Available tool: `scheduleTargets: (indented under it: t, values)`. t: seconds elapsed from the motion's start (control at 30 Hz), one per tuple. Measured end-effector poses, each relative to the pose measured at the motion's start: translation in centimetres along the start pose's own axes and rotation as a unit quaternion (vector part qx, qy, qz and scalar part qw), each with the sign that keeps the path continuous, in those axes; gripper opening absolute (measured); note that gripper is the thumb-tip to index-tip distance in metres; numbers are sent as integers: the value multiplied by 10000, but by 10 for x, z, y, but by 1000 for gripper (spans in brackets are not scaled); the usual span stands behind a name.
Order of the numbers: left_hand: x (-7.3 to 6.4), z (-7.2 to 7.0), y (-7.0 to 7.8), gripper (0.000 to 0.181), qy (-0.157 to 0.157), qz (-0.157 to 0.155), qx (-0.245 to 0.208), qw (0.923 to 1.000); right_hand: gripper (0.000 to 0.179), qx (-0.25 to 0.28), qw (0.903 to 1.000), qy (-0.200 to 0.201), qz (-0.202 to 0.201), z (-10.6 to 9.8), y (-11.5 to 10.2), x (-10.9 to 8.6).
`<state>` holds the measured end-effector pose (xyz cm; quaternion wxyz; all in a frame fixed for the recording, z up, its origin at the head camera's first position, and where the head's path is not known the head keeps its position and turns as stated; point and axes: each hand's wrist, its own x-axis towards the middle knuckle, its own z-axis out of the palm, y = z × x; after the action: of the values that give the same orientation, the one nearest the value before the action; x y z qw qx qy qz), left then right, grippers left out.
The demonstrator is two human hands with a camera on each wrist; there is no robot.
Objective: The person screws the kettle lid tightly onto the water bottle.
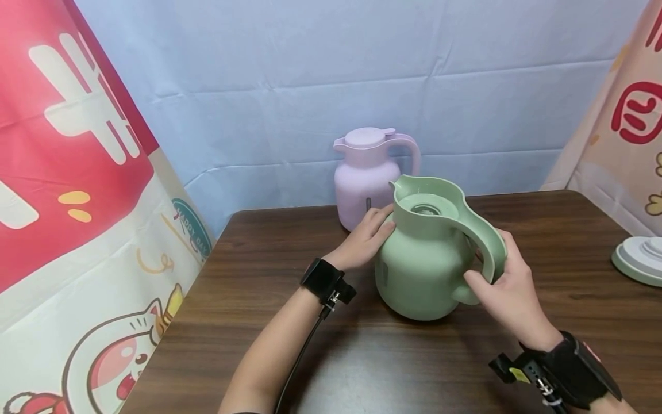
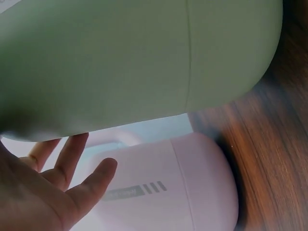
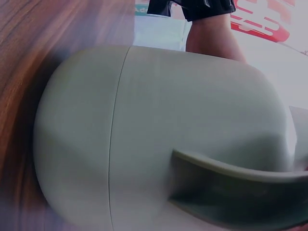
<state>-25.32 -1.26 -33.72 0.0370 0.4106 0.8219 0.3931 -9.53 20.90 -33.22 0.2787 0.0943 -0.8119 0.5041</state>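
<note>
A green thermos jug (image 1: 421,261) stands on the table with its top uncovered, so the round inner mouth (image 1: 427,210) shows. My right hand (image 1: 509,287) grips its handle (image 1: 488,244) on the right side; in the right wrist view the jug body (image 3: 192,106) hides most of what is beyond. On the opposite side, my left hand (image 1: 364,238) rests against the jug's shoulder, its fingers fairly straight. Those fingers (image 2: 72,154) touch the green wall in the left wrist view. Just behind stands a lilac thermos jug (image 1: 366,178) with its lid on.
A round white and green lid (image 1: 641,260) lies at the table's right side, partly cut off by the frame. The dark wooden table (image 1: 248,276) ends at a pale blue cloth (image 1: 258,103) behind. Printed cloths hang at left (image 1: 77,241) and right.
</note>
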Motion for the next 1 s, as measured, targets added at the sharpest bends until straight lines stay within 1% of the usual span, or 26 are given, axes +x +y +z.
scheduleTargets:
  t: [0.13,0.33,0.57,0.77,0.83,1.0]
  values:
    - [-4,-1,2,54,-3,-74,27,10000,65,153,9999,-9,-7,0,1,1]
    - [-9,-1,6,54,96,3,158,9998,61,331,9995,10,-4,0,4,3]
    - [-16,0,12,58,161,-20,421,9990,56,314,9995,-60,26,-1,5,4]
    - [-22,2,14,62,220,-31,398,9990,53,343,9994,50,89,-1,6,7]
    - [-23,3,14,62,231,47,287,9993,52,398,9992,40,35,-1,7,8]
    - [-28,5,14,61,231,467,-132,9986,50,675,9977,-72,-92,-1,9,9]
